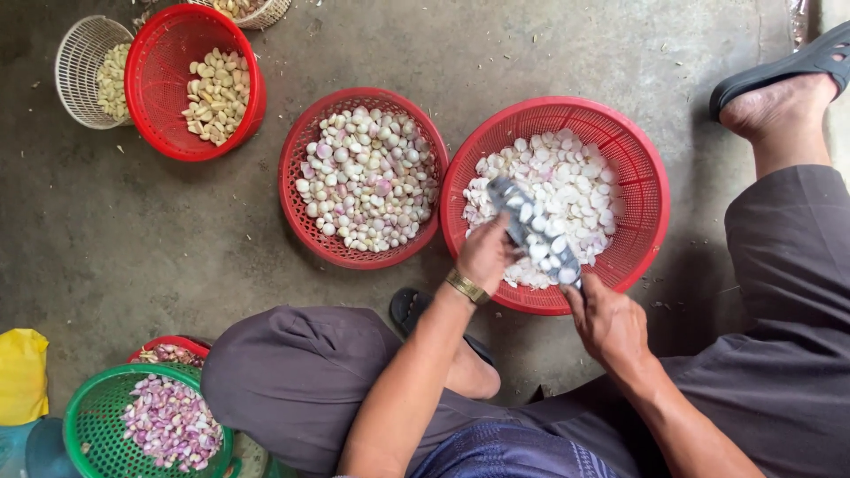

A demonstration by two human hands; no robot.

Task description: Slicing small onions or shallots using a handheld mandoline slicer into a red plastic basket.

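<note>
Left hand [485, 252] fingers curled, pressing a shallot piece against the metal slicer [534, 235]; right hand [609, 323] fingers pinched on the slicer's lower end; slicer slants over the red basket [642, 168] of white slices [575, 190]; second red basket [297, 208] of peeled shallots [367, 177] just beside.

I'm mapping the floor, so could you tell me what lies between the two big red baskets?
Nothing: in the head view, the middle red basket and the right red basket sit rim to rim.
</note>
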